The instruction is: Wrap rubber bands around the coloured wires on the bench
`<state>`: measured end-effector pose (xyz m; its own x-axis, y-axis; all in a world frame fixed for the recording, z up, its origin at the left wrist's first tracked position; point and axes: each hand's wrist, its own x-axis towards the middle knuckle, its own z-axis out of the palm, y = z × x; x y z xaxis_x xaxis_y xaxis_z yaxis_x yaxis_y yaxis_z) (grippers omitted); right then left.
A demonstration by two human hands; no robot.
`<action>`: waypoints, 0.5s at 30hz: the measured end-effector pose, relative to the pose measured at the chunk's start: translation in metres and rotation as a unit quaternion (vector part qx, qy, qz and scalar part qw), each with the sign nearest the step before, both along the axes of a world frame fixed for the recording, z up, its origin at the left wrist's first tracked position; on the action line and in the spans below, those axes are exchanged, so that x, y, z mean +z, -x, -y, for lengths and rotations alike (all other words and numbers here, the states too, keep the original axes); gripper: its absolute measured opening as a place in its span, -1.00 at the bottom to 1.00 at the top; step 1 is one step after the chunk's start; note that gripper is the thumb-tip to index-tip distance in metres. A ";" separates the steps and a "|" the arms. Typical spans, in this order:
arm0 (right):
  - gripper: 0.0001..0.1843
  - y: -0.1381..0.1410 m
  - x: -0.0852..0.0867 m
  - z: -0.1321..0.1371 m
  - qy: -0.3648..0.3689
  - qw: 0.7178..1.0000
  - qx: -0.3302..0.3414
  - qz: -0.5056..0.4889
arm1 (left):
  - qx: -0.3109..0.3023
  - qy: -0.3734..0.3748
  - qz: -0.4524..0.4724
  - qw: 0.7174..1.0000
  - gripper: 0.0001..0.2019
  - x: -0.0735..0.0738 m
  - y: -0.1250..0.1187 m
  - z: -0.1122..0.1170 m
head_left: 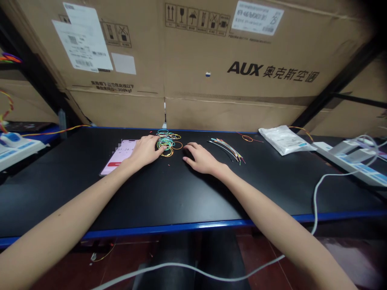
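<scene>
A small heap of coloured wire loops point(168, 141) lies on the black table point(169, 193) near its far edge. My left hand point(146, 150) rests at the heap's left side, fingers bent and fingertips touching the loops. My right hand point(200, 158) lies flat on the table just right of the heap, fingers stretched toward it and holding nothing. A bundle of straight coloured wires point(227, 148) lies to the right of my right hand. A phone point(118, 162) with a lit pink screen lies under my left wrist.
A clear plastic bag point(283, 139) and a loose orange wire loop point(248, 138) lie at the far right. White power strips point(350, 160) with a grey cable point(317, 189) sit on the right, another strip point(15, 146) on the left. Cardboard boxes point(193, 64) wall the back.
</scene>
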<state>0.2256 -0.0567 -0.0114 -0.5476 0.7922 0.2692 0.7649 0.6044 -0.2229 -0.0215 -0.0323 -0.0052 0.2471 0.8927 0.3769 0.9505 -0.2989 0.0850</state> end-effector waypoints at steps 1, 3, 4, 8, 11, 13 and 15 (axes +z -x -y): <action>-0.51 -0.004 0.001 -0.003 -0.002 1.000 0.003 -0.006 | 0.006 0.006 -0.007 1.000 -0.47 0.003 0.002 0.001; -0.54 -0.013 0.005 -0.009 -0.011 1.000 -0.010 -0.016 | 0.018 0.025 -0.023 0.999 -0.41 0.011 0.007 0.003; -0.55 -0.018 0.006 -0.013 -0.017 0.999 -0.025 -0.021 | 0.024 0.041 -0.027 0.998 -0.37 0.016 0.011 0.003; -0.60 -0.034 0.009 -0.024 -0.024 0.996 -0.080 -0.029 | -0.013 0.137 -0.036 0.990 -0.33 0.030 0.029 0.004; -0.61 -0.038 0.009 -0.027 -0.022 0.995 -0.094 -0.021 | -0.018 0.154 -0.052 0.987 -0.40 0.031 0.035 0.003; -0.61 -0.041 0.009 -0.029 -0.017 0.995 -0.096 -0.012 | -0.009 0.153 -0.071 0.986 -0.43 0.029 0.036 0.001; -0.62 -0.047 0.011 -0.031 -0.014 0.994 -0.108 -0.006 | -0.002 0.158 -0.090 0.983 -0.45 0.026 0.037 -0.001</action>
<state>0.2725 -0.0254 -0.0003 -0.3618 0.8832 0.2985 0.8749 0.4322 -0.2185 -0.0581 -0.0318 0.0210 0.2881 0.9571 0.0307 0.9575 -0.2884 0.0039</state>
